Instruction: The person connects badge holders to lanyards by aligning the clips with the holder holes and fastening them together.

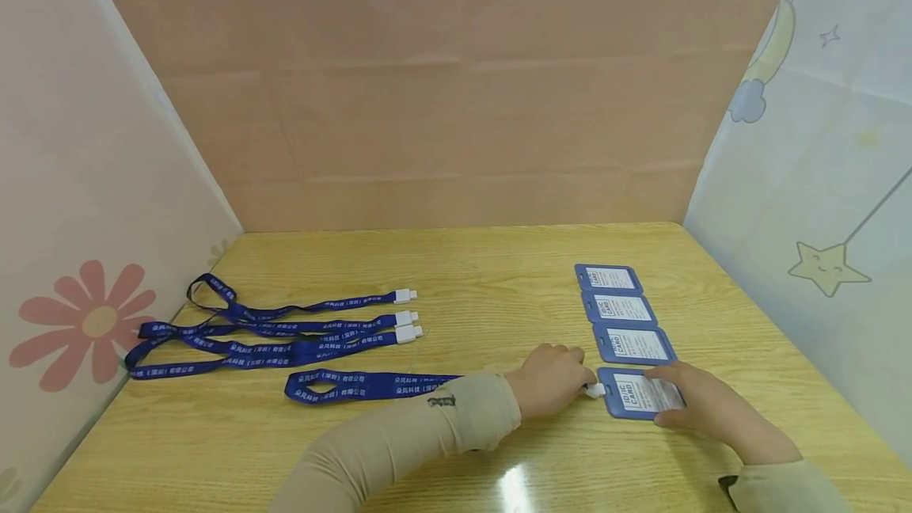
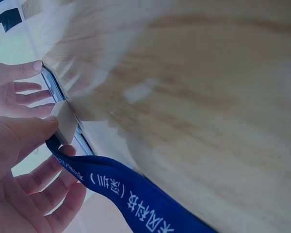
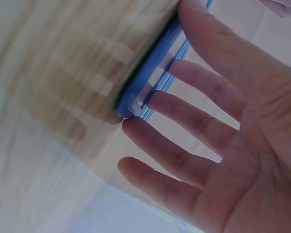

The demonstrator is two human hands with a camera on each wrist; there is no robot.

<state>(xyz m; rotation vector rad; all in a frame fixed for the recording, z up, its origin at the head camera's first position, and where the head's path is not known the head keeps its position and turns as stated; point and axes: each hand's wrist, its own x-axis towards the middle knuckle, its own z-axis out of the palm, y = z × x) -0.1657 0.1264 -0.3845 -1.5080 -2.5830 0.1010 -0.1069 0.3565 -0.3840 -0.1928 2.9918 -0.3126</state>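
**Blue-framed rectangular plastic card holder (image 1: 637, 396), seemingly steadied for joining**

The pale yellow wood-grain table (image 1: 484, 283) carries everything. Toward its left edge lie three blue fabric lanyards printed in white (image 1: 306, 352), their loops overlapping, their white plastic end fittings (image 1: 409, 333) pointing to the middle. Farther from the far edge, a fourth blue fabric lanyard (image 1: 378, 388) stretches rightward until a tan sleeve (image 1: 399, 438) covers it.

Nearer the right edge, three matching card holders (image 1: 620, 308) form a column running toward the far edge; the held one lies at the column's near end, just beside its neighbour.

The right hand (image 1: 716, 410) grips that holder by its right end, thumb at the near side, fingers at the far side. The left hand (image 1: 552, 381) pinches the small white plastic clip (image 2: 68, 124) of the fourth lanyard between thumb and, apparently, index finger; its other fingers are loosely spread. The clip is at the holder's left end; whether it has hooked in, I cannot tell.

The step in hand appears to be fastening clip to holder. The next move probably calls for a steady right hand while the left lines up the clip's tip and works it through.
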